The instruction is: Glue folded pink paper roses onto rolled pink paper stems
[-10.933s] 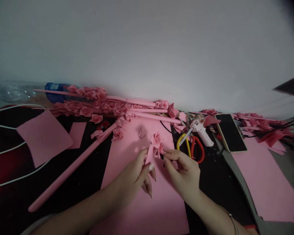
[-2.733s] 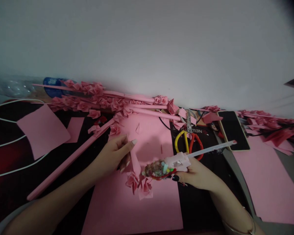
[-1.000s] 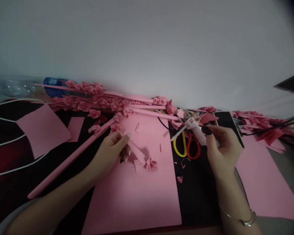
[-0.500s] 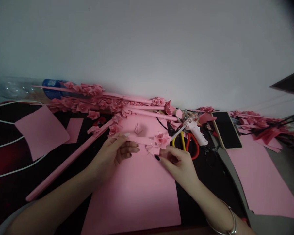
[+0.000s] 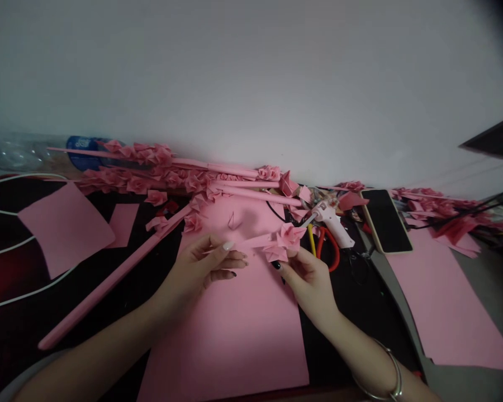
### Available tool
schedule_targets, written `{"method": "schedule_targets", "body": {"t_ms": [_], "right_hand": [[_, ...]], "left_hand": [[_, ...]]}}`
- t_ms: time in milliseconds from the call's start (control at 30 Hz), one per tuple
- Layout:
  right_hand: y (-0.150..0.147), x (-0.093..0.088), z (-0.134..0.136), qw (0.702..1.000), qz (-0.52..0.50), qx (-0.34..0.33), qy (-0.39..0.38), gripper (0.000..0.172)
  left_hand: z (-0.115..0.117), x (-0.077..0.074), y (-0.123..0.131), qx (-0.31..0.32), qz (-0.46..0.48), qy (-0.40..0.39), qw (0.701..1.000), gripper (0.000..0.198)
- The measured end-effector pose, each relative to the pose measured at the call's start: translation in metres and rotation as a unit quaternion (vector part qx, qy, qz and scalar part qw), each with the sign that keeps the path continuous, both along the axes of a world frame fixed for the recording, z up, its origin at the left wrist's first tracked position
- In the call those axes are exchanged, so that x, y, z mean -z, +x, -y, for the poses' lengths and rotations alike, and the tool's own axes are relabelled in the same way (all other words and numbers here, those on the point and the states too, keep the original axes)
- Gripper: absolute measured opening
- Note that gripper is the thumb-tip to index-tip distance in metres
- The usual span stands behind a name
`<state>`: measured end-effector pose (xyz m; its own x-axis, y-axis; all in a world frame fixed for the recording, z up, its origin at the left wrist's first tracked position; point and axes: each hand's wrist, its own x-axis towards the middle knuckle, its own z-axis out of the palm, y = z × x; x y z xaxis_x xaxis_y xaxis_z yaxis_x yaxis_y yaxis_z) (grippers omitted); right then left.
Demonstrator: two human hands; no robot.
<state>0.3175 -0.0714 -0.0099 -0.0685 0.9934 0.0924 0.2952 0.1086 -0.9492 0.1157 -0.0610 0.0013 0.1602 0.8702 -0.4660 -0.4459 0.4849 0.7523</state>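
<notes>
Above a large pink sheet (image 5: 235,329), my left hand (image 5: 207,265) pinches the left end of a thin pink paper stem (image 5: 254,242) between thumb and index finger, its other fingers spread beneath. Folded pink paper flowers (image 5: 289,235) sit at the right end of that stem. My right hand (image 5: 312,279) holds the lower side of these flowers with thumb and fingers, the fingertips partly hidden behind them. Just beyond the stem, a small folded pink piece (image 5: 233,221) stands on the sheet.
Finished flower stems (image 5: 151,181) lie piled along the wall. A long pink stick (image 5: 109,285) slants at left near a square sheet (image 5: 67,229). At right are a white glue gun (image 5: 337,225), red-handled scissors (image 5: 334,257), a phone (image 5: 388,221) and another pink sheet (image 5: 448,307).
The flowers have moved slightly right and up with my right hand and now look tilted differently. My left hand has shifted slightly right along with the stem.
</notes>
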Motion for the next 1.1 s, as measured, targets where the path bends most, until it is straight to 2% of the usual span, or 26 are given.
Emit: {"method": "schedule_targets", "body": {"t_ms": [200, 367, 533, 733, 933, 1100], "right_hand": [[0.001, -0.001, -0.001, 0.998, -0.060, 0.023, 0.011, 0.004], [0.004, 0.001, 0.002, 0.996, -0.077, 0.052, 0.001, 0.007], [0.004, 0.000, 0.001, 0.996, -0.060, 0.060, 0.039, 0.006], [0.003, -0.003, 0.002, 0.996, -0.002, 0.048, 0.074, 0.018], [0.004, -0.005, 0.004, 0.994, 0.046, 0.029, 0.098, 0.017], [0.004, -0.005, 0.007, 0.991, 0.069, 0.025, 0.112, 0.013]], "left_hand": [[0.001, 0.003, -0.001, 0.102, -0.105, 0.075, 0.986, 0.021], [0.004, 0.009, -0.001, 0.218, -0.112, 0.125, 0.961, 0.023], [0.010, 0.009, 0.001, 0.301, -0.116, 0.135, 0.937, 0.018], [0.013, 0.008, 0.001, 0.350, -0.113, 0.129, 0.921, 0.013], [0.013, 0.006, 0.001, 0.391, -0.103, 0.121, 0.907, 0.009], [0.013, 0.004, 0.002, 0.399, -0.121, 0.124, 0.901, 0.010]]}}
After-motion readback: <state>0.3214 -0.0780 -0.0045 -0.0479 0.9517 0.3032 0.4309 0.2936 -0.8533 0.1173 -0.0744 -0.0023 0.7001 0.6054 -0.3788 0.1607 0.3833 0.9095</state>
